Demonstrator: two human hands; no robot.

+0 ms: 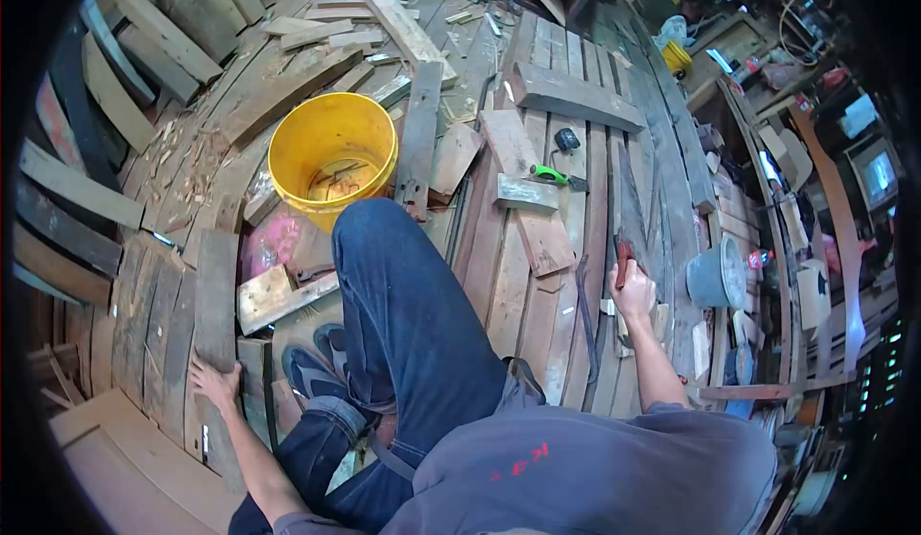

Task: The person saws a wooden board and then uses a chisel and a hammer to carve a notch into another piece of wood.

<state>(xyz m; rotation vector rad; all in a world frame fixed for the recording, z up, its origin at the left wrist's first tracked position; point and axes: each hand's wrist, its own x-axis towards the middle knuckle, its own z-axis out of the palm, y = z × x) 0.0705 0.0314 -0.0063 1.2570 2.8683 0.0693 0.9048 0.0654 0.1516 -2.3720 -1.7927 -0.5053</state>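
**Mid-job on the plank floor, tool in hand**

Person's sitting on the boards, right hand (633, 290) w/ fingers closed round a red-handled tool (622, 259), prob a chisel, tip at a seam between planks (561, 276). Left hand (213, 381) is flat, fingers spread, braced on a plank edge (216, 295). Looks like seam work underway imo; next move needs a steady push along the gap. Yellow bucket (331, 156) sits past the knee.
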